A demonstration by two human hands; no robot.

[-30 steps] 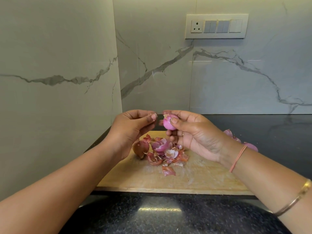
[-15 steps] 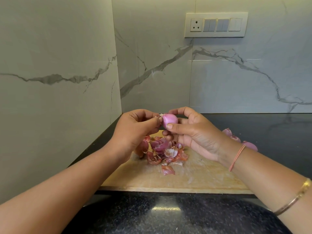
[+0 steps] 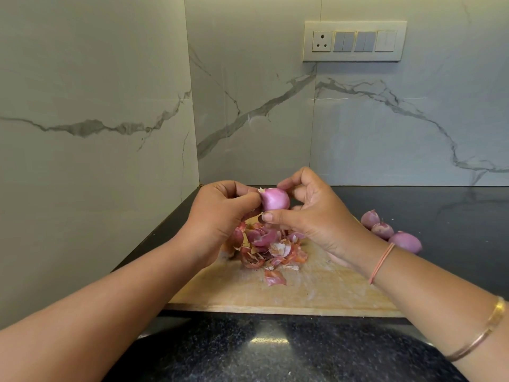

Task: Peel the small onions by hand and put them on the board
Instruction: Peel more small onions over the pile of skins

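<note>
A second ago the left hand (image 3: 220, 213) was just clear of the small pink-purple onion (image 3: 275, 199), and the right thumb lay across its front. Now the left thumb and forefinger pinch the pale papery tip at the end of the small pink-purple onion nearest that hand. The right hand (image 3: 316, 216) grips it with the forefinger curled over the top and the thumb underneath, so more of the bulb shows. Both hands are at much the same height above the board as before.

The onion is smooth, glossy and rounded, held between the two hands with its tip towards the left hand. A torn whitish scrap stands up at that tip.

Below the hands lies a worn pale wooden chopping board (image 3: 316, 296). A heap of reddish-pink onion skins (image 3: 264, 246) sits on it under the fingers, and one loose curled skin (image 3: 275, 278) lies nearer the person. A darker reddish-brown onion (image 3: 239, 238) is partly hidden under the left hand. Beyond the right wrist, three more small purple onions (image 3: 382, 230) lie in a row on the black speckled stone counter (image 3: 275, 354).

The right wrist has a thin orange thread band (image 3: 381, 261), and a slim gold bangle (image 3: 484, 332) sits further up the arm. Grey-veined white marble walls (image 3: 82, 106) meet in a corner behind the hands. A cream socket-and-switch plate (image 3: 354, 41) is fixed high above the right hand.
</note>
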